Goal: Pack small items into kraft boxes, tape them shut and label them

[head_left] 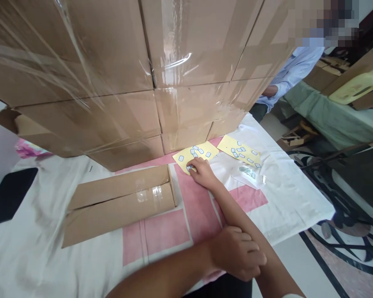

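Resting our R hand [202, 170] on the yellow sheet [186, 154], fingers narrow, hold can't tell; prob. light, bendy, best taken by edges; L hand [239, 252] curled.

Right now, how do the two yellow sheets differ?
The right hand partly covers the left sheet, while no hand covers the right sheet. In this view, the left sheet's far edge climbs rightward; the right sheet's far edge drops rightward. Both are yellow and bear small pale rectangles with darker borders.
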`<state>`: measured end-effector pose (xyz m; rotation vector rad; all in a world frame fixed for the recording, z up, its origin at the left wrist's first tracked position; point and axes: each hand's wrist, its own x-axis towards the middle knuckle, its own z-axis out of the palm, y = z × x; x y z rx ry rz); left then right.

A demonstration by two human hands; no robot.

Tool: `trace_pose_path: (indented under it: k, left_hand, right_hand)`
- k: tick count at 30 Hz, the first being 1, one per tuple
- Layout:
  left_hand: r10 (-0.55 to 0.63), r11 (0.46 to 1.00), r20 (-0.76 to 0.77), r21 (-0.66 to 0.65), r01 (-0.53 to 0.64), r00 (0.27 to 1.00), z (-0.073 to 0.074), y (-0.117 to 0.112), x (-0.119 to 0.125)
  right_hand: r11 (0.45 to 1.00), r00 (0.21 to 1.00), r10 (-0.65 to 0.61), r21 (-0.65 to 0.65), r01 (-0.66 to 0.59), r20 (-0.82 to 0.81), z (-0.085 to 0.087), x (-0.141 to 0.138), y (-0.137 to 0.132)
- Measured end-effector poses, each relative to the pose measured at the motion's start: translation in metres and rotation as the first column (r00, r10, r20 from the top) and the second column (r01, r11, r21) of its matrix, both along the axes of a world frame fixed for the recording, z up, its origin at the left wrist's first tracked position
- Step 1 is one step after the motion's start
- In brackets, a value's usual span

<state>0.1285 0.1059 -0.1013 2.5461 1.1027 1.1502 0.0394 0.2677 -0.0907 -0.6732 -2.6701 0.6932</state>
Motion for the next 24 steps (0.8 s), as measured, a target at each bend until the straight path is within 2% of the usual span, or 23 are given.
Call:
trace_pose_path:
  k: [4,8,24]
  left_hand:
    - [0.007,1.0,-0.022,0.005,-0.006,1.0,0.001,0.0,0.001]
    - [0.017,1.0,-0.015,0.024,-0.016,1.0,0.001,0.0,0.001]
    - [-0.032,0.999,-0.043,-0.034,0.03,0.999,0.001,0.0,0.0]
  right_hand:
    - [0.999,1.0,0.004,-0.038,-0.004,0.015,0.002,0.0,0.003]
    - [1.0,0.999,-0.003,-0.011,0.003,0.054,0.005,0.0,0.002]
    - [0.998,0.997,-0.054,0.04,0.052,0.059,0.005,0.0,-0.009]
